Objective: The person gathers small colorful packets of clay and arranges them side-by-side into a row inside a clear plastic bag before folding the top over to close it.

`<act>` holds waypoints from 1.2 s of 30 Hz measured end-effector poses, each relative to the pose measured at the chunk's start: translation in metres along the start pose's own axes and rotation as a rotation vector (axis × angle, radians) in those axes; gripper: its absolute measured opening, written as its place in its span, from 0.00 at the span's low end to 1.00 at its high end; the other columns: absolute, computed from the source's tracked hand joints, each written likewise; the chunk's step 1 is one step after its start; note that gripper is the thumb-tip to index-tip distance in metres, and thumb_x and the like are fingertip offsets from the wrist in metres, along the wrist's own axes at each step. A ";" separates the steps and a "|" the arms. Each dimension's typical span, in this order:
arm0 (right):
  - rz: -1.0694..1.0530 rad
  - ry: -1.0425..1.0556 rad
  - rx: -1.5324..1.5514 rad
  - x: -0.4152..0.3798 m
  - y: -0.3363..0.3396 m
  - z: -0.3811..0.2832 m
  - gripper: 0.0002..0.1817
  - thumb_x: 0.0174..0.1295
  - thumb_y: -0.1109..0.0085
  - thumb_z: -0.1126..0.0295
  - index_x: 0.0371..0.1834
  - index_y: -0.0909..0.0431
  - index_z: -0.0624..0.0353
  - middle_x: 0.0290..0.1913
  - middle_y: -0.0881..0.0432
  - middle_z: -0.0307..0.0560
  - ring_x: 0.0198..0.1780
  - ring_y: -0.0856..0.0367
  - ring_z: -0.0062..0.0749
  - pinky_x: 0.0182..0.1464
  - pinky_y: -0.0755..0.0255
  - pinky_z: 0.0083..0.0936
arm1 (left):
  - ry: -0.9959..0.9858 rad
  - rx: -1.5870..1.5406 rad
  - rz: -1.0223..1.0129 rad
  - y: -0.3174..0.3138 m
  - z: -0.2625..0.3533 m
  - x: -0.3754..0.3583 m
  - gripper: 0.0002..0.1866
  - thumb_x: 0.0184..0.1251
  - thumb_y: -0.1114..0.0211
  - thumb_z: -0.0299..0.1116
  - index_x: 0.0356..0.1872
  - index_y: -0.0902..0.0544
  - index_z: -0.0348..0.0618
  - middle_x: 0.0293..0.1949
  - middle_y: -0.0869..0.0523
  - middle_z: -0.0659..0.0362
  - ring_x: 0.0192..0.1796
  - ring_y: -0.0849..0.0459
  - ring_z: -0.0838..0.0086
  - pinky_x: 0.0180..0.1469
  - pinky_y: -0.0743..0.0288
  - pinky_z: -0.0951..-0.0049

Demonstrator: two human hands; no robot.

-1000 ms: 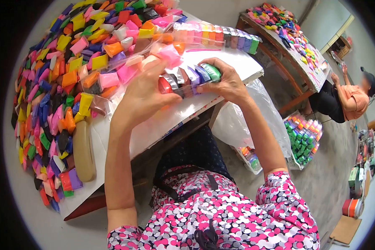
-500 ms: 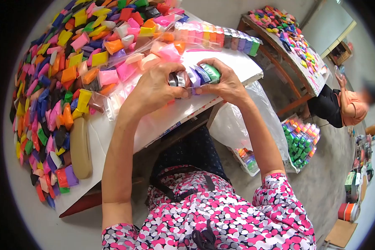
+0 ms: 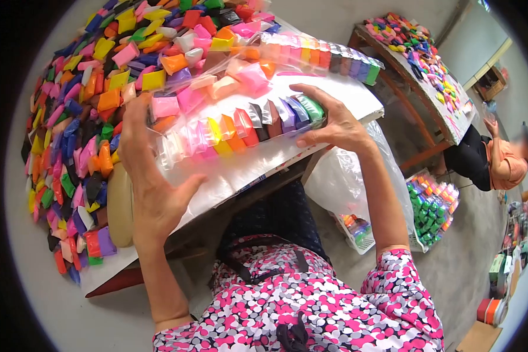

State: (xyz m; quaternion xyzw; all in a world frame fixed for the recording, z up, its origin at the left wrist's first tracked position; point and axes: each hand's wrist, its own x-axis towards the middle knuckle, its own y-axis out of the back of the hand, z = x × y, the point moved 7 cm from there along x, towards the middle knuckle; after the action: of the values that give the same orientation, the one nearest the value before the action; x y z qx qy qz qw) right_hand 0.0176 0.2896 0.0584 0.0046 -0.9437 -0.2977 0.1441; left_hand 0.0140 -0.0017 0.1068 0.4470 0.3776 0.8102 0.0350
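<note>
A row of small coloured packets (image 3: 240, 130) in clear plastic lies along the front of the white table, running from pale pink through yellow, orange, red and black to green. My right hand (image 3: 341, 128) cups its green end, thumb on the near side and fingers on the far side. At the pale end, my left hand (image 3: 152, 182) is open, its thumb spread wide from the fingers. Behind this row lies a similar bagged row (image 3: 322, 56). Loose pink packets (image 3: 249, 79) are between the rows and the big heap.
A large heap of coloured packets (image 3: 94, 100) covers the table's left side, with a tan oblong case (image 3: 120, 205) at its edge. White baskets (image 3: 362, 242) of bagged packets stand on the floor by a clear plastic bag (image 3: 340, 176). A person (image 3: 504, 158) sits near a second heaped table (image 3: 413, 76).
My left hand has moved left from the row's middle to its pale end and opened. The whole row now shows; my right hand stays at the green end.
</note>
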 end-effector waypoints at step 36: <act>0.036 0.037 0.115 -0.005 0.007 0.006 0.42 0.38 0.16 0.66 0.61 0.26 0.58 0.54 0.22 0.45 0.58 0.24 0.31 0.64 0.30 0.28 | 0.443 -0.979 -0.119 -0.053 -0.075 -0.028 0.43 0.44 0.19 0.23 0.67 0.29 0.44 0.56 0.23 0.60 0.57 0.24 0.75 0.60 0.27 0.74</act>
State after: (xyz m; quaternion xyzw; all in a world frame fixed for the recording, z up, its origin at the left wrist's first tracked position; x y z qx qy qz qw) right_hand 0.0208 0.2992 0.0561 0.0014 -0.9564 -0.2401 0.1661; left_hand -0.0400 -0.0183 0.0293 0.1746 -0.0211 0.9629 0.2048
